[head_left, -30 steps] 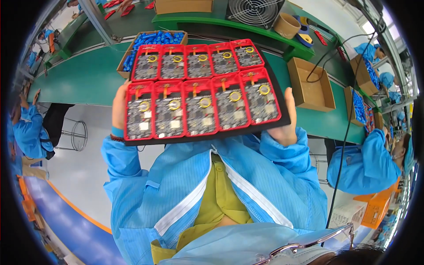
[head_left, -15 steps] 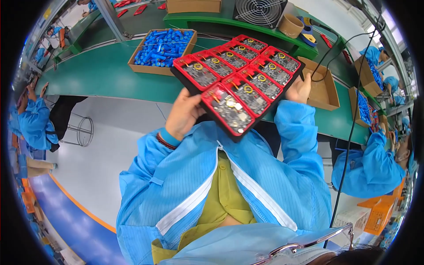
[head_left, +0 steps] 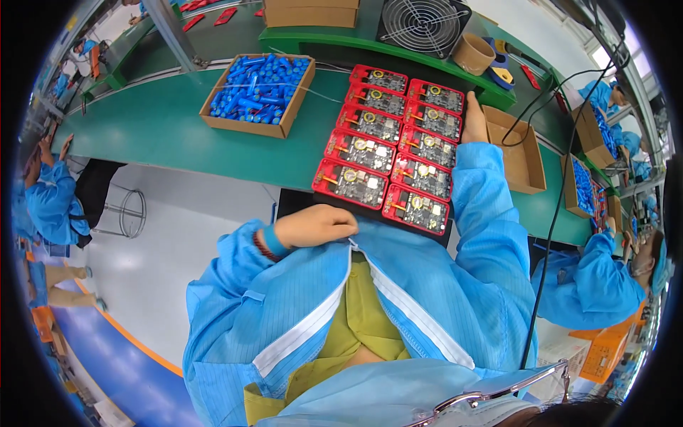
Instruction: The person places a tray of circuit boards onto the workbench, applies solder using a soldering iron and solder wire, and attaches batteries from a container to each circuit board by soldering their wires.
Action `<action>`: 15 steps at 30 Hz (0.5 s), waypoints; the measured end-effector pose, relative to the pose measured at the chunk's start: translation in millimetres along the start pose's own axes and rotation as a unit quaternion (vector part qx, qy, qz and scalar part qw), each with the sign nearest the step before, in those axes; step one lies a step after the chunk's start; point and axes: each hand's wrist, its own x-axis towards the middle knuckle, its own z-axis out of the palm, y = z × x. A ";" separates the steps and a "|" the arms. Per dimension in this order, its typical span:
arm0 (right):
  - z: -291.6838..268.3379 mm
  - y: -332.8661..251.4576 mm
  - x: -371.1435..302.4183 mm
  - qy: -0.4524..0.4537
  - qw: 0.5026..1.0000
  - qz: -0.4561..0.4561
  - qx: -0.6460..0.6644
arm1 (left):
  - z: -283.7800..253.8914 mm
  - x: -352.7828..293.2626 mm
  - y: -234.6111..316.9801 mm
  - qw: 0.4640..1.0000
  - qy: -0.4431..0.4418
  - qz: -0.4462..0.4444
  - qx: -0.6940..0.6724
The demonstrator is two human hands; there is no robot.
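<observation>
Ten red-cased circuit boards (head_left: 380,151): now turned lengthwise, apparently set over green bench (head_left: 163,139); right edge met by right hand (head_left: 474,123), clasp unclear; left hand (head_left: 317,225) curled, contents untellable.

Red cases (head_left: 326,176), blue cylinders (head_left: 257,89), blue jacket (head_left: 427,285), apparently pinstriped.

At the table (head_left: 171,128) before us, two columns of cases (head_left: 405,146) hold circuit boards (head_left: 359,185), our right hand (head_left: 475,122) at their right edge, our left hand (head_left: 316,226) near their near left corner. We have a box (head_left: 245,127) of cylinders (head_left: 260,85) to their left, a carton (head_left: 519,153) to their right; behind, on a shelf (head_left: 334,41), a fan (head_left: 425,27) stands left of a roll (head_left: 474,55)
</observation>
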 end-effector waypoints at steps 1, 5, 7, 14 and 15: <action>-4.6 1.1 8.0 0.010 1.000 0.017 -0.016 | -13.2 -5.9 13.5 0.998 -0.031 0.023 0.043; -5.8 7.9 23.6 0.056 0.977 -0.095 -0.184 | -64.2 -2.1 57.5 0.986 0.136 -0.064 -0.079; 5.4 5.6 20.5 0.061 0.961 -0.109 -0.248 | -79.2 27.2 51.1 0.961 0.269 0.034 -0.049; 4.9 11.1 15.6 0.142 0.726 -0.319 -0.592 | -151.6 170.8 -8.3 0.868 0.463 0.162 0.079; 3.6 12.8 14.6 0.129 0.728 -0.322 -0.592 | -161.8 185.5 -13.7 0.870 0.460 0.158 0.077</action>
